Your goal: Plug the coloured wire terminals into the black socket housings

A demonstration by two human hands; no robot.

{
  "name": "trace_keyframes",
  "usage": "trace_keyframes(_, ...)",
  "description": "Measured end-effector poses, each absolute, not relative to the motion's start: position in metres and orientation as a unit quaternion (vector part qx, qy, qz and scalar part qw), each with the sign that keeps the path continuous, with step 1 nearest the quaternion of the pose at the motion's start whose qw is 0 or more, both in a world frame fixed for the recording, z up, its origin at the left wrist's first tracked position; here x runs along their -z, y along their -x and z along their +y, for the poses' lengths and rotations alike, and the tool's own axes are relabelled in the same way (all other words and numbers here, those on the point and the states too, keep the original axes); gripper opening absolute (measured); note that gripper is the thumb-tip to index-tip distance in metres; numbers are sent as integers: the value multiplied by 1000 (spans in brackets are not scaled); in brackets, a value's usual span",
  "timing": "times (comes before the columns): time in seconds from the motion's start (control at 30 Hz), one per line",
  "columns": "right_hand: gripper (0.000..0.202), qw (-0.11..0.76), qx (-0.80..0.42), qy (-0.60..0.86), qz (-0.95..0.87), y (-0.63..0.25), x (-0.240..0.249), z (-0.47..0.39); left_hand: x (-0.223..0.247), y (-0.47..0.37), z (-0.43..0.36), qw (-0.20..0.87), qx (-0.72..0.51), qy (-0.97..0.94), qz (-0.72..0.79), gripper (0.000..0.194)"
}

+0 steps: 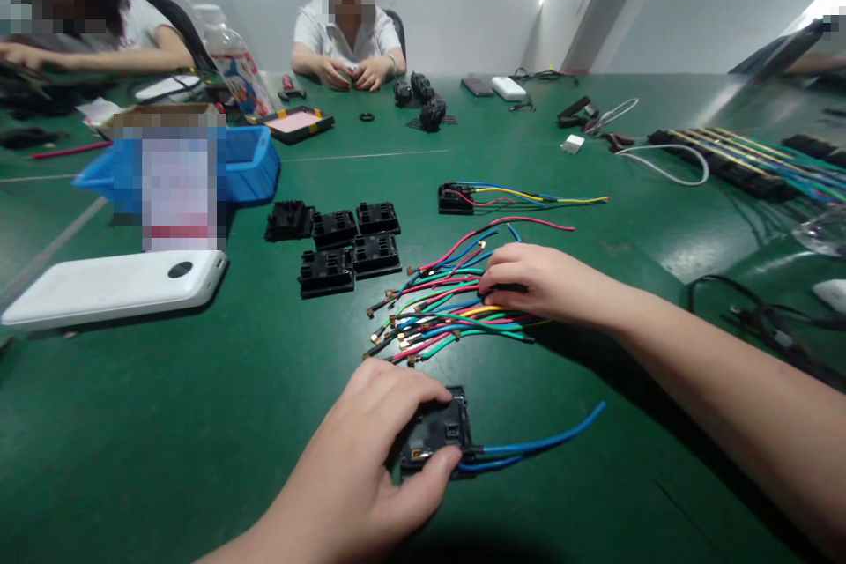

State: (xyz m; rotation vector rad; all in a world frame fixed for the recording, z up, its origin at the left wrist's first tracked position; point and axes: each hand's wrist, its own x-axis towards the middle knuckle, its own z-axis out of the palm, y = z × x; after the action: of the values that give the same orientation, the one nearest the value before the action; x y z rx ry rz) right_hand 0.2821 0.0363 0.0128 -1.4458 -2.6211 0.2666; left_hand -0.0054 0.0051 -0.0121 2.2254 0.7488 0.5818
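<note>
My left hand [389, 441] grips a black plastic housing [440, 430] flat on the green table, thumb on the near edge and fingers over the far side. Blue wires [542, 441] run out of its right end. Beyond it lies a loose pile of coloured wires [436, 317] in red, blue, green and yellow, with small brass terminals at their left ends. My right hand [529, 282] is on the right part of this pile, fingers curled and closed on wires; its fingertips are partly hidden. Several black housings [327, 269] without wires sit left of the pile.
A wired housing [456, 198] lies behind the pile. At left are a white power bank [119, 286] and a blue bin [255, 163]. Wired assemblies [733, 167] and cables [760, 326] lie at right. A co-worker [350, 35] sits opposite, another person [138, 35] far left.
</note>
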Motion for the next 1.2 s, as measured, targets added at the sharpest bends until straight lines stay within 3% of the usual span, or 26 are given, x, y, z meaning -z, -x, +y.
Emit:
trace_keyframes(0.2, 16, 90, -64, 442, -890, -280, -12, 34, 10, 6, 5, 368, -216, -856, 291, 28)
trace_keyframes(0.57, 11, 106, -124, 477, -864, -281, -23, 27, -2, 8, 4, 384, -203, -846, 310, 17)
trace_keyframes(0.87, 8, 131, -131, 479, -858, -279, -29, 24, -3, 8, 12, 437, -335, -704, 450, 3)
trace_keyframes(0.97, 9, 110, -157, 473, -860, -276, -35, 19, -1, 6, 15, 466, -384, -649, 464, 15)
trace_keyframes(1.2, 8, 84, -152, 465, -868, -273, -39, 14, -3, 6, 15, 496, -362, -637, 465, 11)
